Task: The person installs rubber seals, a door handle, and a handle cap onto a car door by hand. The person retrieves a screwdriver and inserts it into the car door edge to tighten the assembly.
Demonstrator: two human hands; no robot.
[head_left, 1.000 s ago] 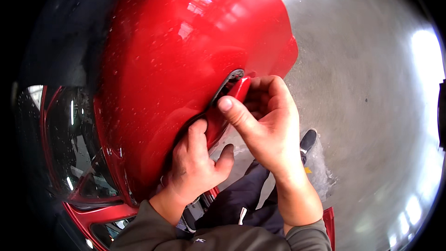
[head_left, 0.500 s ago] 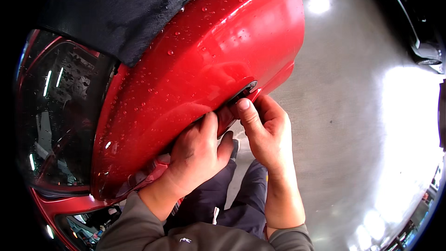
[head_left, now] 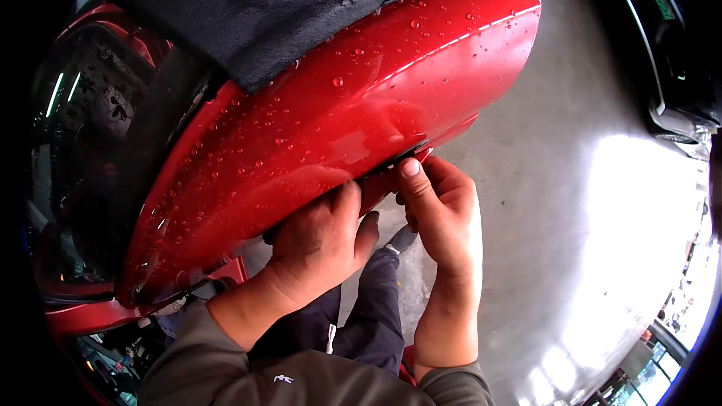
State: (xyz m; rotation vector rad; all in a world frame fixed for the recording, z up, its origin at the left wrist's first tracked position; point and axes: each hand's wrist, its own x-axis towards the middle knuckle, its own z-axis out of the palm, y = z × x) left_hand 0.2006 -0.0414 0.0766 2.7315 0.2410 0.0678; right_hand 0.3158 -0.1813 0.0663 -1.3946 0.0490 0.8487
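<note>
A red car body panel (head_left: 323, 131), beaded with water, curves across the middle. At its lower side a dark-edged opening (head_left: 406, 153) shows, with a small red flap (head_left: 379, 186) standing out from it; it looks like a fuel door. My right hand (head_left: 444, 210) is closed on the flap's far end, thumb on top and fingers curled beneath. My left hand (head_left: 316, 237) lies against the panel's lower edge beside the flap's near end. Its fingers are bent and partly hidden under the edge, and its thumb points toward the right hand. What the left fingers grip is hidden.
A black cover (head_left: 301, 11) drapes over the top of the car. Dark window glass (head_left: 98, 150) is on the left. Grey, shiny floor (head_left: 541, 203) stretches to the right, where a dark car (head_left: 662, 53) stands. My legs (head_left: 372, 331) are close below the panel.
The view has shifted, so more of the panel's right end and the dark car show. The flap's opening appears narrower. Both hands keep their places at the flap and panel edge.
</note>
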